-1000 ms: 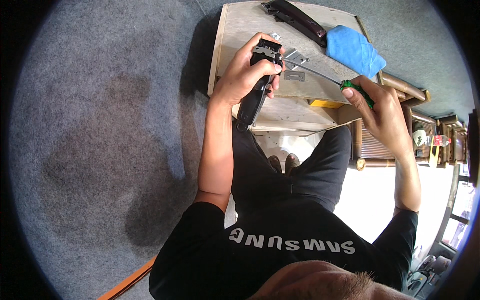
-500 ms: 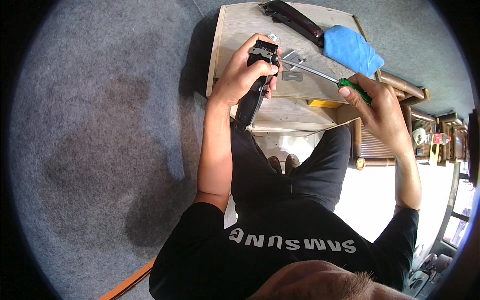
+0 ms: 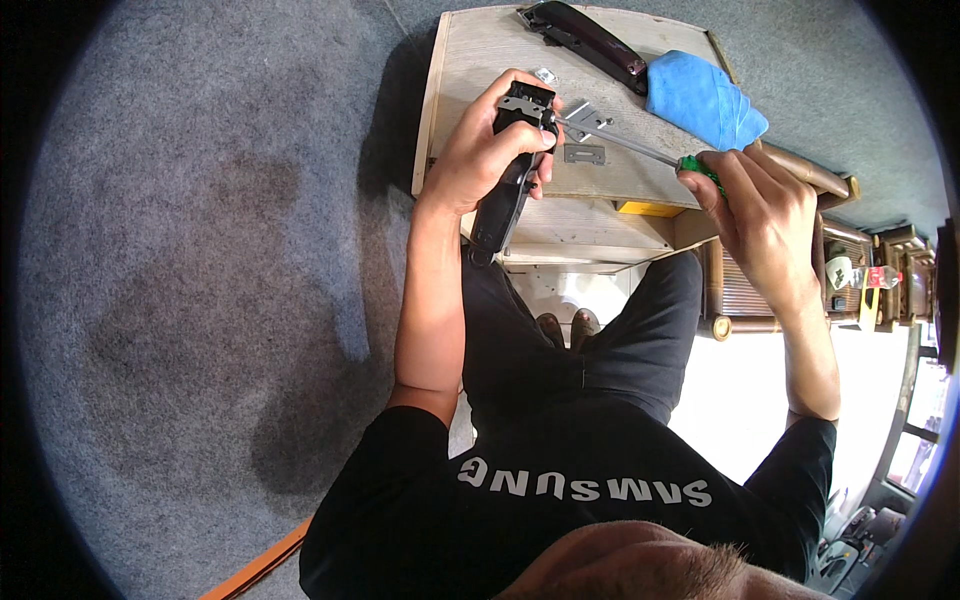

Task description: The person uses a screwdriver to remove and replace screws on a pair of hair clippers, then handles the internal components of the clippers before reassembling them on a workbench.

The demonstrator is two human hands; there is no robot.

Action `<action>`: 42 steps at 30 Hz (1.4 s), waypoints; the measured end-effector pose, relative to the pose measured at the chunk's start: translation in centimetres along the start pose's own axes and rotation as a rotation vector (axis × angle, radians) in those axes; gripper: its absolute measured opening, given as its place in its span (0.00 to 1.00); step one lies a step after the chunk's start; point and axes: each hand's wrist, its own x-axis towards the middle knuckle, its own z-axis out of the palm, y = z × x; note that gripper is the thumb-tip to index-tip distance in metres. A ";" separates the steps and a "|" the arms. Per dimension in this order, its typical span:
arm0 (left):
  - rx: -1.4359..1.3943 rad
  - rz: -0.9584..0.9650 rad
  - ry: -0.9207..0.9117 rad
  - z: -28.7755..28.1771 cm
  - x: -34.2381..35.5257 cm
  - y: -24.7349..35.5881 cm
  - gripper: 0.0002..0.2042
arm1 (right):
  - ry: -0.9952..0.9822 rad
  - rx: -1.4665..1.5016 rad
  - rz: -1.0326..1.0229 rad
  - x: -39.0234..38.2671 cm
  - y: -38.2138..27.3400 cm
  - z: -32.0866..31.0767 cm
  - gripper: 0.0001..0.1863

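Observation:
My left hand [image 3: 492, 150] is wrapped round a black hair clipper [image 3: 497, 218], its head end pointing away from me and the bare metal mount showing. In my right hand [image 3: 760, 205] is a screwdriver [image 3: 640, 149] with a green handle, gripped by the fingers. Its long steel shaft reaches left, and the tip meets the side of the clipper near the head. Beside the clipper on the wooden table lie a metal clipper blade [image 3: 588, 120] and a flat slotted metal plate [image 3: 585, 154]. A small shiny part [image 3: 545, 75] rests just past my left fingertips.
A second, dark clipper [image 3: 585, 45] lies at the table's far side, touching a folded blue cloth [image 3: 705, 100]. Below the tabletop [image 3: 470, 50], an open compartment holds a yellow object [image 3: 648, 208]. Bamboo furniture [image 3: 750, 270] stands close on the right.
My right hand has shifted its grip on the screwdriver handle, with the fingers rolled further over it. The left hand and clipper stay nearly still.

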 end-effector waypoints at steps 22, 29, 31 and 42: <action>-0.005 0.000 0.013 0.2 -0.1 0.1 0.19 | -0.021 0.275 0.142 0.4 -0.6 0.7 0.15; 0.000 0.019 -0.010 0.0 -0.1 0.0 0.18 | -0.007 0.082 0.061 1.1 -0.3 -0.2 0.16; 0.001 0.015 0.000 0.0 -0.1 0.0 0.18 | -0.124 0.179 0.148 0.8 -0.4 -0.5 0.17; -0.017 0.041 0.017 -0.1 -0.1 -0.2 0.18 | -0.201 0.302 0.183 0.7 -0.9 0.6 0.20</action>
